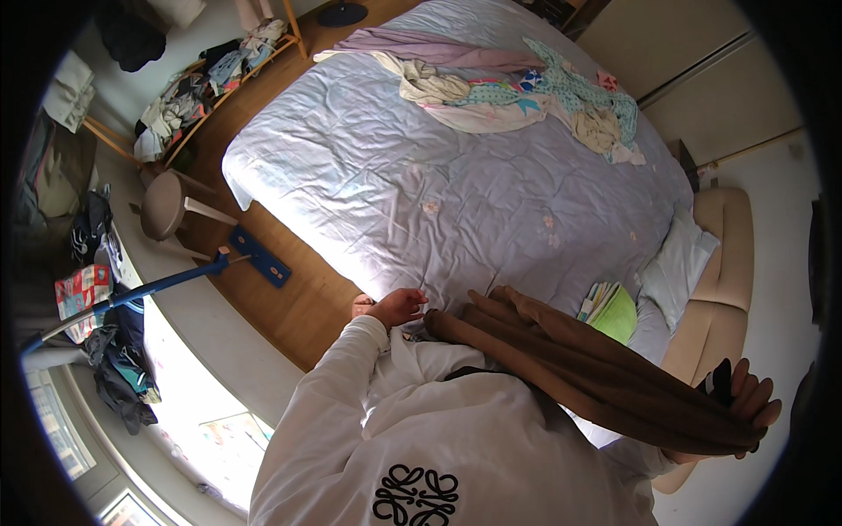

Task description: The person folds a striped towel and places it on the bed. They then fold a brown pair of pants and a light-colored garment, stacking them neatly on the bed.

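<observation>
My right hand grips one end of a brown cloth garment, far out at the lower right; a black piece with white stripes shows by its fingers. From there the garment stretches in long folds to the near edge of the bed. Its other end lies close to my left hand, whose fingers are partly bent with nothing seen in them. A quilt with small flowers covers the bed. Several pieces of clothing, among them a mauve cloth and a teal dotted cloth, lie crumpled on its far side.
A blue flat mop and a round stool stand on the wooden floor at the left. Behind them is a wooden rack with clothes. To the right are a green folded item, a pillow and the beige padded headboard.
</observation>
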The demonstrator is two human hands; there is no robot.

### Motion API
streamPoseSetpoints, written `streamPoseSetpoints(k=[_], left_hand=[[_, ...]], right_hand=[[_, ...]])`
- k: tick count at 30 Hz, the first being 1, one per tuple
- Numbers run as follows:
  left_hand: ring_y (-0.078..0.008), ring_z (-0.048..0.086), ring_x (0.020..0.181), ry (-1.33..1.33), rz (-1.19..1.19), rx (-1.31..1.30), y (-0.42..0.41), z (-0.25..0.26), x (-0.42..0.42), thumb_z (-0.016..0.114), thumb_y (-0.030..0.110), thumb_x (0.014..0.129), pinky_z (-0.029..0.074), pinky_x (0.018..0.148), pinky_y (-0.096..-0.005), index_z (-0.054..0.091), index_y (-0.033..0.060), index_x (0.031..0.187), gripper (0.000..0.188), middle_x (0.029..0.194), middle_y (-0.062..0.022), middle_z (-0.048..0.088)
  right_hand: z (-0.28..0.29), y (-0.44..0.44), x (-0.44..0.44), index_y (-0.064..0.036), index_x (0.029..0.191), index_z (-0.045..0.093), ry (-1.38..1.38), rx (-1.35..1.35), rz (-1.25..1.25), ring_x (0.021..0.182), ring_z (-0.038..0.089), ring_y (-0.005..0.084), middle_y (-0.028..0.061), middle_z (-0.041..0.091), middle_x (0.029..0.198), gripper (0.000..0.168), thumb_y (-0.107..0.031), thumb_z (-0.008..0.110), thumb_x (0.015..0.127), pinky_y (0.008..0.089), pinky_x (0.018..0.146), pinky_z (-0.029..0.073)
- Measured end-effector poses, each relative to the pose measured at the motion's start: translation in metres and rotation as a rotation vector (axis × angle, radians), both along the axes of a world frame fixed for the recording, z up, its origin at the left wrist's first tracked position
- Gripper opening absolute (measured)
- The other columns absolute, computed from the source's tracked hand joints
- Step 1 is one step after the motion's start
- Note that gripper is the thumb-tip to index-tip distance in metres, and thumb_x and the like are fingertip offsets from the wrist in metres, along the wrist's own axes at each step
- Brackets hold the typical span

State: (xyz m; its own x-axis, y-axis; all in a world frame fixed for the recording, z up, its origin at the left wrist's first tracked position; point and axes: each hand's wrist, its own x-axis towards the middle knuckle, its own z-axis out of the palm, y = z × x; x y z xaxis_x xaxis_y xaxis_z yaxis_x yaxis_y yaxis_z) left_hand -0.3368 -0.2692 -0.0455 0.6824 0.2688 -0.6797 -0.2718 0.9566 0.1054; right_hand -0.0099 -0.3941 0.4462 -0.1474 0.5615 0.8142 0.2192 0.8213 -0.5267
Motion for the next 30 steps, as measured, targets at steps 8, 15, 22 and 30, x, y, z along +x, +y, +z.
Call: streamPoseSetpoints(k=[8,15,22,30], left_hand=[[-0.0121,0.049,0.079,0.059,-0.301,0.045,-0.012,-0.036,0.005,0.061,0.036,0.077,0.043,0.073,-0.0308,0.055,0.0152,0.096,0.029,0.093,0.0024,0.056],[-0.0146,0.055,0.072,0.319,-0.701,0.583,-0.016,-0.005,0.017,0.066,0.034,0.072,0.046,0.063,-0.0288,0.059,0.0088,0.1,0.038,0.084,-0.001,0.059],[-0.0188,0.06,0.066,0.609,-0.719,0.845,-0.015,-0.025,0.021,0.062,0.024,0.07,0.048,0.062,-0.031,0.065,0.0042,0.08,0.023,0.073,-0.0078,0.063],[-0.0291,0.06,0.073,0.665,-1.124,1.7,-0.005,-0.032,-0.006,0.06,0.019,0.073,0.05,0.067,-0.0328,0.061,0.0036,0.078,0.017,0.077,-0.0142,0.063]], right_hand=[[0.008,0.001,0.011,-0.011,0.132,0.032,-0.127,-0.067,0.138,0.107,0.047,0.02,0.009,0.046,0.122,0.061,-0.051,0.013,0.091,0.0391,0.099,0.035],[0.013,0.007,0.005,-0.01,0.128,0.038,-0.087,-0.117,0.157,0.093,0.048,0.0173,0.0073,0.051,0.109,0.058,-0.05,0.017,0.091,0.0405,0.1,0.031],[0.005,0.002,0.007,-0.012,0.129,0.037,0.004,-0.087,0.128,0.103,0.05,0.0224,0.0081,0.051,0.117,0.059,-0.051,0.015,0.091,0.0458,0.101,0.032],[-0.008,-0.011,0.009,-0.014,0.133,0.031,0.114,-0.054,-0.027,0.112,0.049,0.0284,0.0075,0.047,0.126,0.06,-0.052,0.014,0.09,0.0465,0.098,0.037]])
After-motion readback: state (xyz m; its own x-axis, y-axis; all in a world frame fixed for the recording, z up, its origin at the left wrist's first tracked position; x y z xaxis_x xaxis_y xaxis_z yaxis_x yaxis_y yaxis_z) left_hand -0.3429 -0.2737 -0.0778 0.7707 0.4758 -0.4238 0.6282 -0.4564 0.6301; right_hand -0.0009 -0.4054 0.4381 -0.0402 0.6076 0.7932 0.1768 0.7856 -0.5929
